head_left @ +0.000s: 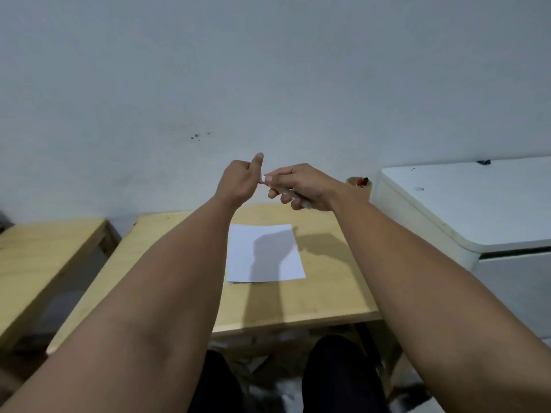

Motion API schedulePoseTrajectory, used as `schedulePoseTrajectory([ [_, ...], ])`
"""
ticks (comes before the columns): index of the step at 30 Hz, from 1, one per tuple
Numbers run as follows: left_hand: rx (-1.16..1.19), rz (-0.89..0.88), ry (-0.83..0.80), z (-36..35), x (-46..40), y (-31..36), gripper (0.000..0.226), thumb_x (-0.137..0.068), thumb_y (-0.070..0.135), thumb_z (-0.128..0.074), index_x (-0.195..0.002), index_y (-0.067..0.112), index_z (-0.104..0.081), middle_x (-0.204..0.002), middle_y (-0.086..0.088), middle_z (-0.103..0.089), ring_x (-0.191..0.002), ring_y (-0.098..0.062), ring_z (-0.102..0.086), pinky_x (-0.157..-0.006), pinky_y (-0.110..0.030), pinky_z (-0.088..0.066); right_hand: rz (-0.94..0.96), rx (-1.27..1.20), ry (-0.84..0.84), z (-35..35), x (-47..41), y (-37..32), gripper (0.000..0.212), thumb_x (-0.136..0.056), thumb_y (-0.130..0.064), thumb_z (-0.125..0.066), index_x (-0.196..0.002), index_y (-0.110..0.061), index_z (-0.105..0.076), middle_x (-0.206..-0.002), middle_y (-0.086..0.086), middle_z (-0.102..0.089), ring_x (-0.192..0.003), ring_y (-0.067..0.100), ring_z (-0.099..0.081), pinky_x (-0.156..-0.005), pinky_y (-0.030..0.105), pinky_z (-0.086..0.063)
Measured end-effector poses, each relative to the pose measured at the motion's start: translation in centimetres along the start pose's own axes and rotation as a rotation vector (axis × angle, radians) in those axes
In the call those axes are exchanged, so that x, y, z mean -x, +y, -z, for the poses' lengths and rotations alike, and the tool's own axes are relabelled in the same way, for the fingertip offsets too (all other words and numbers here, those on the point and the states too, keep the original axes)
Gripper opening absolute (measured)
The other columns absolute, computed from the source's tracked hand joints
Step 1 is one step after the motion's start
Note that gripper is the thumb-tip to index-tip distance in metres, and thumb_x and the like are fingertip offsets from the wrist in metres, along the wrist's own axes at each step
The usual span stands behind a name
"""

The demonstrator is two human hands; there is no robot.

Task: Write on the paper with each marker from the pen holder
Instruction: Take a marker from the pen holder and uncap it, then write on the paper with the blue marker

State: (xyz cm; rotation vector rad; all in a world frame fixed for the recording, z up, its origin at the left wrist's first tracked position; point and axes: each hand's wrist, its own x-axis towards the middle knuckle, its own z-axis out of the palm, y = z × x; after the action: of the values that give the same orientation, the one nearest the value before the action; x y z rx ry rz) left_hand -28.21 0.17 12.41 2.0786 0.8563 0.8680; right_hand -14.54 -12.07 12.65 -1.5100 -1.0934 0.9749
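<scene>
Both hands are raised above the far edge of the wooden table [322, 296]. My right hand [301, 186] is closed around a white marker [286, 192] that points left. My left hand [238, 180] pinches the marker's near end at its cap, thumb sticking up. The cap itself is mostly hidden by the fingers. A blank white sheet of paper [264, 253] lies flat on the table below the hands, partly in their shadow. A tan cylindrical pen holder [360, 187] stands at the table's far right corner, with a red-and-black marker [363, 180] poking out of it.
A white cabinet [477, 204] stands right of the table, close to the pen holder. A second wooden table [38, 251] sits at the left across a narrow gap. A plain wall [268, 84] is right behind. My legs in dark trousers [337, 371] are under the near edge.
</scene>
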Motion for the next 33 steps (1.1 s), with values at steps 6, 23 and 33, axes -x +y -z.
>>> schedulePoseTrajectory([
  [6,-0.082,0.107,0.101,6.0,-0.4,-4.9,0.059,-0.105,0.05,-0.038,-0.068,0.005,-0.047,-0.069,-0.016,-0.047,-0.065,-0.027,-0.048,-0.079,-0.049,-0.055,-0.017,0.102,-0.002,-1.4,-2.2,1.6,0.018,-0.097,-0.028,-0.079,-0.111,-0.016,-0.083,-0.079,0.001,-0.073,-0.057,0.012,-0.05,-0.049,0.023,-0.03],
  [23,-0.991,-0.021,-0.127,0.2,0.0,-23.2,0.053,-0.104,0.051,-0.028,-0.103,0.015,-0.066,-0.104,-0.009,-0.067,-0.092,-0.035,-0.066,-0.084,-0.044,-0.04,-0.174,-0.697,0.196,-0.7,-10.8,10.8,0.047,-0.099,0.009,-0.041,-0.122,-0.015,-0.074,-0.108,0.008,-0.084,-0.083,0.022,-0.082,-0.062,0.026,-0.061],
  [33,-0.816,0.117,-0.102,1.0,1.4,-21.3,0.071,-0.087,0.075,-0.02,-0.117,0.017,-0.049,-0.108,-0.007,-0.056,-0.091,-0.032,-0.061,-0.077,-0.044,-0.049,-0.138,-0.648,0.356,-3.1,-10.6,10.3,0.018,-0.095,-0.043,-0.078,-0.092,-0.025,-0.08,-0.077,-0.002,-0.073,-0.064,0.013,-0.069,-0.054,0.022,-0.047],
])
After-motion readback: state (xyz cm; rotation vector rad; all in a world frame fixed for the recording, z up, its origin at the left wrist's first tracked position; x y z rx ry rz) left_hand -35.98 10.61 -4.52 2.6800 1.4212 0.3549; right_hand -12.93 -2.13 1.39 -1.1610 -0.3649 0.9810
